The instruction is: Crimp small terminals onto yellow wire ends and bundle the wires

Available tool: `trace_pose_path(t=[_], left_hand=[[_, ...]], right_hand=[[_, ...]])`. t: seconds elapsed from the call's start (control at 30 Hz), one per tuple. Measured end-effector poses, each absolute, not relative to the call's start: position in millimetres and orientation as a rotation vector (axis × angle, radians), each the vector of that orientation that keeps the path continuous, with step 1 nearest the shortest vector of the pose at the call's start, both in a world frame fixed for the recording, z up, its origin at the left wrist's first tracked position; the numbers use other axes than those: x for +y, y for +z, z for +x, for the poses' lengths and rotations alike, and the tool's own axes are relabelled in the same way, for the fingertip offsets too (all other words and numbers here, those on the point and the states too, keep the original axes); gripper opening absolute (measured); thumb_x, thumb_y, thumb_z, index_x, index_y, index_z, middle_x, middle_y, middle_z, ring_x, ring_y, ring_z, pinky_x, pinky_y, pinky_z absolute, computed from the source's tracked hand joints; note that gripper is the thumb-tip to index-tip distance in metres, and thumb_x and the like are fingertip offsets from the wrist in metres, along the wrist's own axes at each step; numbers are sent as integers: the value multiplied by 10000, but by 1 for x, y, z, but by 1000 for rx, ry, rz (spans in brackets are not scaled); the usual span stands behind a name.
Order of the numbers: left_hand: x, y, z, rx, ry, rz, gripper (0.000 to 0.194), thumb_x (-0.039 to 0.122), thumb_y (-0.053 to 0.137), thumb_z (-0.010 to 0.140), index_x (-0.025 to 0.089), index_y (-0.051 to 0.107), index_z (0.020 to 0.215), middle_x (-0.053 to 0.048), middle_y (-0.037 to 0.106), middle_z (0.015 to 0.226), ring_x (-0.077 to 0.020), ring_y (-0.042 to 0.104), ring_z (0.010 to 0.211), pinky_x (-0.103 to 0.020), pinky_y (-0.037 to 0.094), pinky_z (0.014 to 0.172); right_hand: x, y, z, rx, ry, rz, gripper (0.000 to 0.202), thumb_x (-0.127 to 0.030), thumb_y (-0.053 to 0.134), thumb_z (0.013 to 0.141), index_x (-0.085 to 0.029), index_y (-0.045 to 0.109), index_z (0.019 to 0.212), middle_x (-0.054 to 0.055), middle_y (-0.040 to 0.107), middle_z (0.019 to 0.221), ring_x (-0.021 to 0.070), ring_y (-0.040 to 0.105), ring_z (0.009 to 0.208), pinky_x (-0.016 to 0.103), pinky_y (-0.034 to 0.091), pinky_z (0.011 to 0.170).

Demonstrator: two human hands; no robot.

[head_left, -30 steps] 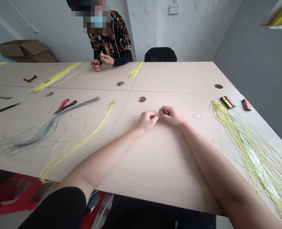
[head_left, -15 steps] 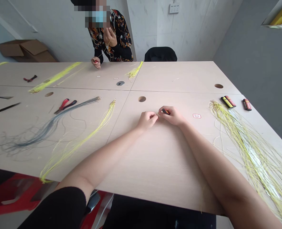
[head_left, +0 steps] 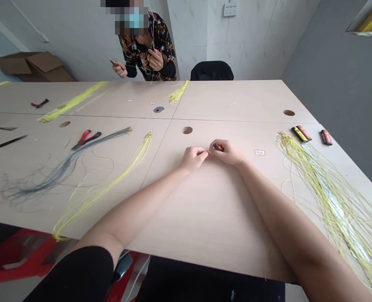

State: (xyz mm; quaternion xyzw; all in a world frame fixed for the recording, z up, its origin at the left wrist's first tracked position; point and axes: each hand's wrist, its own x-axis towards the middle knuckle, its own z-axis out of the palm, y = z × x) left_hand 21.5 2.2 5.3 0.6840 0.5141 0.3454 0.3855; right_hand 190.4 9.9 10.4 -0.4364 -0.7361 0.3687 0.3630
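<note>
My right hand (head_left: 226, 152) is closed around a small black and orange tool (head_left: 217, 147) above the middle of the table. Just to its left, my left hand (head_left: 193, 158) is pinched, its fingertips almost meeting those of the right; what they grip is too small to make out. A small label with a red border (head_left: 259, 152) lies right of my right hand. Yellow cords (head_left: 311, 180) spread down the table's right side, and a thinner yellow bundle (head_left: 123, 173) lies left of my left arm. Beyond that bundle are grey cords (head_left: 66, 163).
Red-handled pliers (head_left: 85, 138) touch the grey cords. Battery-like cylinders (head_left: 301, 134) lie at the right. Across the table (head_left: 230, 100) a person in a flowered top (head_left: 163, 42) holds a tool and a thin cord. Behind it stands a black chair (head_left: 211, 71).
The person across the table has lowered one hand from the face and raised the other with the tool. My own hands have hardly moved.
</note>
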Motion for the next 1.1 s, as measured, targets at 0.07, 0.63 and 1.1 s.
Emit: trace_pose_path(t=[0.07, 0.63, 1.1], left_hand=[[2, 6, 21, 1312, 882, 1749, 242, 262, 507, 721, 161, 646, 551, 5, 657, 586, -130, 569, 603, -232, 416, 593], [2, 5, 21, 1302, 882, 1772, 248, 275, 499, 713, 156, 630, 540, 12, 585, 530, -121, 524, 570, -237, 380, 571], [3, 3, 21, 1306, 913, 1748, 251, 301, 501, 709, 154, 642, 561, 11, 598, 546, -109, 479, 541, -237, 355, 540]], right_hand=[[10, 10, 190, -1893, 949, -1127, 125, -283, 504, 722, -175, 565, 711, -1, 544, 669, 126, 449, 650, 265, 351, 619], [9, 12, 190, -1891, 950, -1162, 98, -262, 493, 700, -178, 544, 700, -5, 513, 655, 126, 421, 637, 273, 332, 610], [10, 12, 189, -1862, 902, -1137, 105, -269, 459, 713, -182, 514, 691, -21, 478, 632, 109, 383, 597, 273, 311, 596]])
